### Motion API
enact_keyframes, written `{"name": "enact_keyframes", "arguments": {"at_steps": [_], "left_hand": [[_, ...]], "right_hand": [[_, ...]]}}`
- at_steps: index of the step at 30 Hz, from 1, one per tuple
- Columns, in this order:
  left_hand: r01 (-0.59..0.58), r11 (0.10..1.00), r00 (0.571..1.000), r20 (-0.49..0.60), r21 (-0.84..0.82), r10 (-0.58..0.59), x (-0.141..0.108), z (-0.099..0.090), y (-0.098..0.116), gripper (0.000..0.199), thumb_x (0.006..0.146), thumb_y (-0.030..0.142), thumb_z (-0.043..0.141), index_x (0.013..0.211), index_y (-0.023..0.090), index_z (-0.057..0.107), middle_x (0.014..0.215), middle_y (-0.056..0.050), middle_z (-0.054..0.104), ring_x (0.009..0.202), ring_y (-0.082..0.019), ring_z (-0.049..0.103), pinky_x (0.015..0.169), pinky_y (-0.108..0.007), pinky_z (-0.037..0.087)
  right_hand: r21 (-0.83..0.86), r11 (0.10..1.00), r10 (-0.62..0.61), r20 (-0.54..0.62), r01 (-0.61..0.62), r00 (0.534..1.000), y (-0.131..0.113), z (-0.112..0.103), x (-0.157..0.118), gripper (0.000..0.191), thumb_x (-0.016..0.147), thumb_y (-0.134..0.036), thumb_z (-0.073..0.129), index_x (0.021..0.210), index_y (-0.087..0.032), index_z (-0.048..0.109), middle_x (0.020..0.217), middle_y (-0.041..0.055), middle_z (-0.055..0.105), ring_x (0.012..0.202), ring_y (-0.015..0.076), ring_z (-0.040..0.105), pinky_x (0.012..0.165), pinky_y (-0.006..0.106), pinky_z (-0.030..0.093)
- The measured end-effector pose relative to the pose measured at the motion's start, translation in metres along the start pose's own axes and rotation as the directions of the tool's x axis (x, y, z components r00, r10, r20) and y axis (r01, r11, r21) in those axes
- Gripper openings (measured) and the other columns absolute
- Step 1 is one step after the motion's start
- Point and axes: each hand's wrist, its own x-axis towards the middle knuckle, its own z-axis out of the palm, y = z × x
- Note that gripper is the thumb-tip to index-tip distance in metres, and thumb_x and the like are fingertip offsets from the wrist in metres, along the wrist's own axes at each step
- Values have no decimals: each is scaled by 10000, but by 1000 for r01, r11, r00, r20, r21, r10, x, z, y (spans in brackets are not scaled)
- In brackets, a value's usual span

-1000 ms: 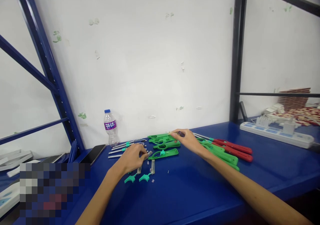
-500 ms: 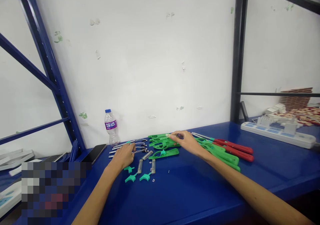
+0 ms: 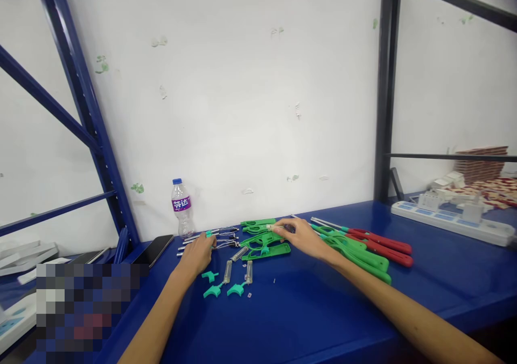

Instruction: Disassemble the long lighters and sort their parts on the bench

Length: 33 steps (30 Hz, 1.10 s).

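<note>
My left hand [image 3: 198, 252] is over the row of metal tubes with thin wires [image 3: 220, 244], its fingers bent together near a teal piece; what they grip is too small to tell. My right hand [image 3: 298, 236] is closed on a dark-handled screwdriver [image 3: 289, 228] and a small clear part at the green casings [image 3: 262, 238]. Nearer me lie clear cylinders [image 3: 228, 271] and teal triggers [image 3: 212, 291]. To the right of my right hand are green lighters [image 3: 359, 256] and red lighters [image 3: 382, 244].
A plastic bottle [image 3: 181, 208] stands by the wall, with a phone [image 3: 154, 250] left of it. On the right lies a white power strip [image 3: 452, 223]. Blue posts [image 3: 95, 132] and black posts [image 3: 383, 95] rise beside the blue table [image 3: 307, 315].
The view has shifted slightly. My left hand has drawn a little left and its fingers are more curled. My right hand stays at the green casings with its thumb lower.
</note>
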Motion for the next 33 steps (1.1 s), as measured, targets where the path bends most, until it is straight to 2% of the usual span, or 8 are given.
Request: {"name": "enact_keyframes", "arguments": {"at_steps": [6,9,11,18,22,25,29,33], "left_hand": [[-30,995,991,-135,-95,17,-3,-10,17,243,995,344,627,1154,161,644,1146,-62,666,965,-194,668,850,-403,578],[-136,973,967,-237,-185,90,-5,-17,30,195,1040,275,515,1162,175,629,1121,-62,641,1012,-203,638,878,-394,545],[-221,945,942,-305,-242,142,-7,-22,42,238,1061,236,422,1196,201,614,1114,-66,625,1060,-207,614,923,-383,517],[-439,830,855,-444,-345,268,-19,-30,81,330,1092,317,333,1114,237,652,1059,-50,649,1026,-207,603,952,-381,486],[-478,813,836,-458,-332,304,-21,-27,85,322,1082,327,363,1123,233,669,1047,-59,665,1018,-234,590,944,-420,473],[-443,829,853,-446,-340,272,-17,-23,81,330,1077,294,345,1159,211,653,1088,-84,669,1043,-246,591,957,-437,469],[-389,851,886,-398,-354,240,-12,-13,73,300,1035,253,418,1223,197,644,1070,-93,678,1027,-261,605,931,-436,482],[-398,843,899,-335,-361,281,-11,-6,74,240,1011,295,508,1044,220,734,984,-67,683,990,-257,610,915,-416,485]], "right_hand": [[-5,1000,-5,1,5,1000,-1,0,0,501,990,-618,544,1027,-188,798,866,70,784,739,253,701,656,318,489],[-4,1000,-17,18,17,1000,0,4,-1,470,991,-602,559,1035,-198,795,842,57,782,724,249,697,657,313,487],[-1,999,-34,43,34,998,-1,7,-3,444,998,-586,565,1032,-208,797,814,44,777,687,237,687,655,307,488],[7,993,-121,107,121,987,-8,15,-6,346,998,-522,617,1055,-238,805,934,22,788,814,235,707,744,290,500],[-3,995,-96,61,97,993,-7,11,-4,362,1009,-521,590,1038,-224,794,896,23,781,742,218,695,719,288,498],[-27,999,-44,-26,43,999,1,3,2,392,1009,-530,560,1039,-208,782,876,39,770,738,226,685,685,294,482],[-58,997,45,-136,-54,990,16,-7,9,454,986,-565,530,999,-174,760,755,45,720,698,240,673,648,302,470],[-75,992,85,-179,-100,980,21,-12,10,469,979,-580,508,950,-178,747,688,33,687,683,244,680,652,304,470]]}}
